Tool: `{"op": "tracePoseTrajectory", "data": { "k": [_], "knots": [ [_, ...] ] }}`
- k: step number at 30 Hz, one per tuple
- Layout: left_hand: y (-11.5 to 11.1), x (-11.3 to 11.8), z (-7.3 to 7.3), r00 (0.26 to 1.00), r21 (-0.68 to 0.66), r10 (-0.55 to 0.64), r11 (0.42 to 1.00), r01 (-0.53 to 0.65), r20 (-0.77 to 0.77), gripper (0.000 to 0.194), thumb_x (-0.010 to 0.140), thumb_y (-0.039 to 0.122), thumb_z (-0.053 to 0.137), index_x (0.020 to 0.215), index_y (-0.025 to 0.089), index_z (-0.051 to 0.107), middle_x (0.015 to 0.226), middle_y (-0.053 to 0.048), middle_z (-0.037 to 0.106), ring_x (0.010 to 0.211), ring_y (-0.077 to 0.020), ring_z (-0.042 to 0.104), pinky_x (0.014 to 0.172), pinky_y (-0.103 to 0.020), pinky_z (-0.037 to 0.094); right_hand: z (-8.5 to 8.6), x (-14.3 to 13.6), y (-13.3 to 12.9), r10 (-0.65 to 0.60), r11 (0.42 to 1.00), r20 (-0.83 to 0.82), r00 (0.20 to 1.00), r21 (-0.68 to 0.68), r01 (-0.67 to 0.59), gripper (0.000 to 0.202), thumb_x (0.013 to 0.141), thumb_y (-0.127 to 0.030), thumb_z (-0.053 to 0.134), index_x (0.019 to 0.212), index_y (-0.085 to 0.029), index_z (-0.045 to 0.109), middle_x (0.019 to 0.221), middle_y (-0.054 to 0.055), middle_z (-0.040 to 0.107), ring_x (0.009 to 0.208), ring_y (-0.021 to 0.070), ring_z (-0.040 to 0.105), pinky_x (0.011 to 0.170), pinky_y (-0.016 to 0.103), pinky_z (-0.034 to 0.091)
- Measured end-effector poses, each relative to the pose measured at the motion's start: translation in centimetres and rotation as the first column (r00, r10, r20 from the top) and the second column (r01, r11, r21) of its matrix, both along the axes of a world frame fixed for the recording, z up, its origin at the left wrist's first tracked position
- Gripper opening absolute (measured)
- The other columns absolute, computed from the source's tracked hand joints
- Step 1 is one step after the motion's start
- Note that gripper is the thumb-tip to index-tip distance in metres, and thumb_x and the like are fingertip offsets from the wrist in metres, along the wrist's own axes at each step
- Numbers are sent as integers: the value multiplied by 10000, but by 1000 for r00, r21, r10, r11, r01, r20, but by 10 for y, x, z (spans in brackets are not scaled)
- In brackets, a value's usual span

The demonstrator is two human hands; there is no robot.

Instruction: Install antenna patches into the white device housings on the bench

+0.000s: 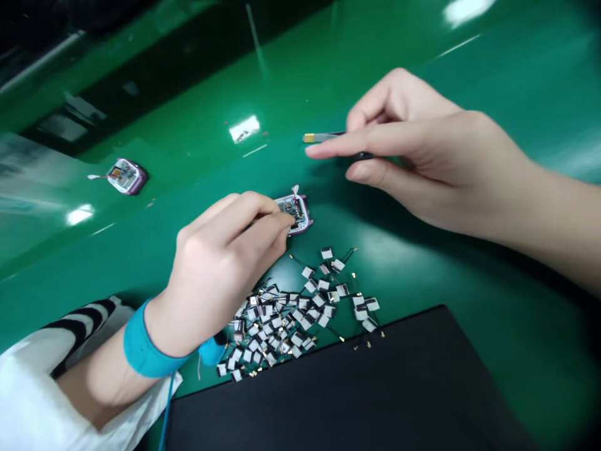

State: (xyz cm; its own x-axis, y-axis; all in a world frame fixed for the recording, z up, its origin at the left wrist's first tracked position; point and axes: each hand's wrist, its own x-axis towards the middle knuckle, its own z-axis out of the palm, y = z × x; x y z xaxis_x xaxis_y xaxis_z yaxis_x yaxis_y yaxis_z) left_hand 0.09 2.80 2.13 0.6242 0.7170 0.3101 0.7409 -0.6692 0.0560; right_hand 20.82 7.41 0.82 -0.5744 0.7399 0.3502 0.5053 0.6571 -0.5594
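Observation:
My left hand (230,250) pinches the near-left edge of a small opened watch case (303,219) with a purple rim. The case lies open side up on the green table, showing a circuit board and a short wire with a white connector. My fingers cover its left part. Above and to the right, my right hand (413,138) is raised, apart from the case. Its thumb and fingers close on a slim black-and-metal tool (323,136) with a yellow tip pointing left. The index finger stretches along it, and most of the handle is hidden, so its exact kind is unclear.
Many small black-and-white parts with thin leads (282,319) lie heaped below my hands. A black mat (338,394) borders the heap in front. Another opened purple case (126,176) sits at far left. A blue wrist strap (145,344) with a cord encircles my left wrist.

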Motion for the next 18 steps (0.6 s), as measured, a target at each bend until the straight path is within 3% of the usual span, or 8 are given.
{"op": "tracePoseTrajectory", "data": {
  "k": [4,9,13,18],
  "knots": [
    [1,-1,-1,1000,18,1,1000,-2,13,108,793,186,517,800,143,616,781,-28,607,707,-132,558,607,-231,438,7,-5,-15,-149,985,-106,983,72,157,204,780,-259,534,942,-172,621,767,-33,590,776,23,539,684,129,437],
    [-1,-2,-2,1000,8,-5,1000,5,6,141,814,197,475,779,131,595,778,-39,596,709,-142,550,604,-239,444,5,-24,-25,-89,984,-335,938,119,136,77,704,-196,626,720,-124,605,701,-14,629,713,65,589,585,157,496],
    [-1,-3,-2,1000,2,6,1000,-6,-27,179,830,209,438,745,139,579,775,-38,582,700,-141,534,609,-242,439,1,-29,-26,-91,959,-300,950,231,165,63,667,-111,645,691,-134,592,677,-26,635,636,39,575,588,137,490],
    [0,-3,-1,999,-24,16,1000,-17,-47,201,831,193,415,708,134,562,781,-40,571,704,-141,526,627,-244,437,0,-29,-26,-45,939,-255,966,318,128,31,718,-145,607,713,-154,578,700,-26,633,683,38,583,587,131,482]
  ]
}}
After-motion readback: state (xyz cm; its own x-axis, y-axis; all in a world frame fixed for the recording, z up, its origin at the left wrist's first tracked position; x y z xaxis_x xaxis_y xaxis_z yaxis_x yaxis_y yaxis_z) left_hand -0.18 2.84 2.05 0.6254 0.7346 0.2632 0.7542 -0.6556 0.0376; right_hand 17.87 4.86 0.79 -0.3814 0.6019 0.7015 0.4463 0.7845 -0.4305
